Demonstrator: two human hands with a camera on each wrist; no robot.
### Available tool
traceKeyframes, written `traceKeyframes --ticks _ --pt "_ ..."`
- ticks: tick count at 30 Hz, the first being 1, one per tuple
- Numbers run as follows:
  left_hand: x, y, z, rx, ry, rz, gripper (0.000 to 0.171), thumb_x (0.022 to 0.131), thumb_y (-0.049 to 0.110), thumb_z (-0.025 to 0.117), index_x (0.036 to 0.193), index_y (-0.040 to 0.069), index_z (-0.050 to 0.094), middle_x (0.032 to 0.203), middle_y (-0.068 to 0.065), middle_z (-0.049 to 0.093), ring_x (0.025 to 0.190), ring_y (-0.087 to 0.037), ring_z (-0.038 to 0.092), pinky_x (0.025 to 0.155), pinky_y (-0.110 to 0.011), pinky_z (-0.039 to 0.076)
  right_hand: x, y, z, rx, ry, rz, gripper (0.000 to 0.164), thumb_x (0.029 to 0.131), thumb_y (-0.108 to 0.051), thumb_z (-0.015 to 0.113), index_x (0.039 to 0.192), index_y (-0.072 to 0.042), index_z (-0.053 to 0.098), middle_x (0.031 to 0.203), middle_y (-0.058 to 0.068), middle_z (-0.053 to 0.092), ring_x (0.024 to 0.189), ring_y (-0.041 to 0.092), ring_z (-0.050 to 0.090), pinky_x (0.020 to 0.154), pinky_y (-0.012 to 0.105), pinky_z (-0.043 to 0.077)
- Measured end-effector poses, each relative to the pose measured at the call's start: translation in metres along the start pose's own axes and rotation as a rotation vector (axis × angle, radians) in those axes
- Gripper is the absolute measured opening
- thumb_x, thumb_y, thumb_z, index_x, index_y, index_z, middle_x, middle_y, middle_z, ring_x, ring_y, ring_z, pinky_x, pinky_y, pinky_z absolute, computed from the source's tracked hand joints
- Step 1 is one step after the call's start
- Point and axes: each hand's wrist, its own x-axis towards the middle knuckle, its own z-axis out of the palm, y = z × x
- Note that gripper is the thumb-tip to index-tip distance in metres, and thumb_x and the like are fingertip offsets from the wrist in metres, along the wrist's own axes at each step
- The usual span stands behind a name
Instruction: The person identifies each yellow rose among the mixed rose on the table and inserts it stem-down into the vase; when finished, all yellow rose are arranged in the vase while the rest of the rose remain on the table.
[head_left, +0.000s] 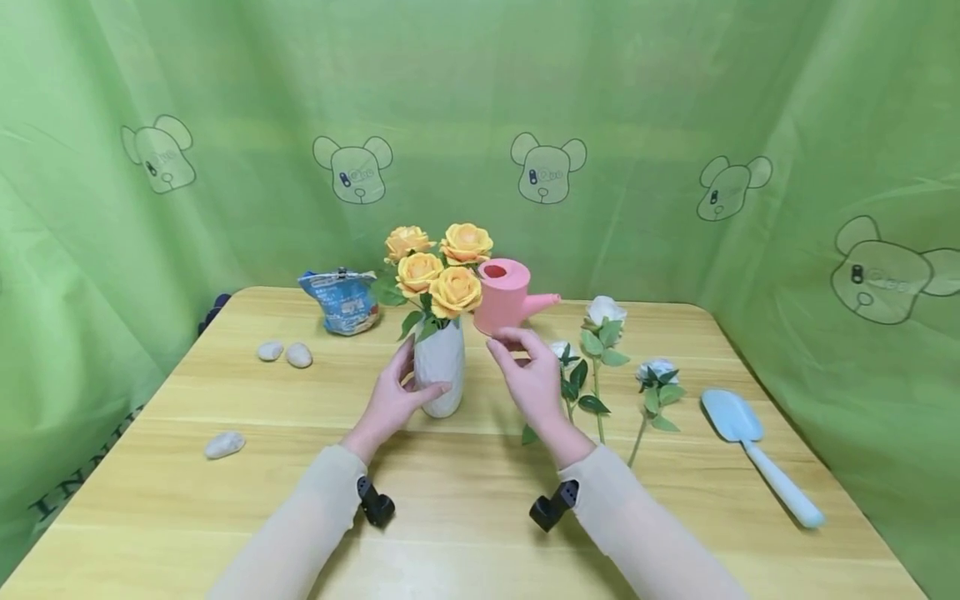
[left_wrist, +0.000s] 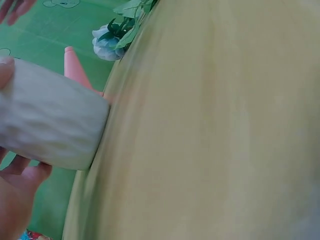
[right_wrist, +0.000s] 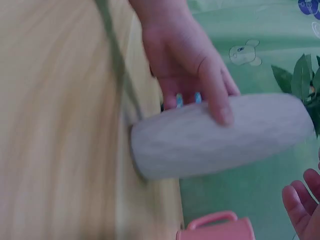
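A white textured vase [head_left: 438, 367] stands upright on the table, holding several yellow roses [head_left: 456, 292] with green leaves. My left hand [head_left: 393, 400] grips the vase from its left side, thumb across the front. In the right wrist view that thumb lies along the vase [right_wrist: 220, 137], and the other fingers pass behind it. My right hand [head_left: 530, 379] hovers to the right of the vase, apart from it, with fingers loosely bent and nothing held. Behind it is a pink watering can [head_left: 504, 300]. White roses [head_left: 606, 310] on leafy stems lie just right of the right hand.
A blue bag [head_left: 348, 304] with a clip on top stands at the back left. Pale stones [head_left: 225, 444] lie on the left of the wooden table [head_left: 450, 517]. At the right lies a light blue shovel [head_left: 761, 454]. Green curtains [head_left: 450, 92] enclose the table.
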Motion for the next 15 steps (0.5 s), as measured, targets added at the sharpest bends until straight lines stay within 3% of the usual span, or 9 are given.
traceKeyframes --ticks 4,8,15 --pt "0.001 0.004 -0.004 0.011 -0.035 -0.012 0.089 0.08 0.011 0.074 0.148 0.007 0.017 0.143 -0.019 0.035 0.128 -0.031 0.037 0.104 -0.042 0.034 -0.007 0.008 -0.017 0.051 -0.038 0.08 0.018 0.085 -0.009 0.067 0.1 0.003 0.067 0.088 0.015 0.066 0.073 0.014 0.061 0.062 0.025 0.055" --pt "0.003 0.006 -0.009 0.029 -0.064 -0.005 0.089 0.08 0.012 0.074 0.148 0.009 0.018 0.142 -0.021 0.036 0.128 -0.032 0.038 0.105 -0.045 0.033 -0.013 0.002 -0.035 0.087 -0.06 0.137 0.019 0.087 -0.001 0.063 0.103 0.009 0.063 0.091 0.023 0.063 0.072 0.014 0.061 0.063 0.031 0.056" --pt "0.0 -0.009 -0.026 0.107 -0.098 -0.018 0.084 0.08 0.024 0.074 0.148 0.017 0.024 0.144 -0.015 0.036 0.13 -0.031 0.035 0.106 -0.051 0.028 -0.019 -0.001 -0.07 0.024 -0.036 0.191 0.022 0.086 0.003 0.062 0.106 0.011 0.06 0.093 0.029 0.061 0.07 0.01 0.061 0.062 0.023 0.055"
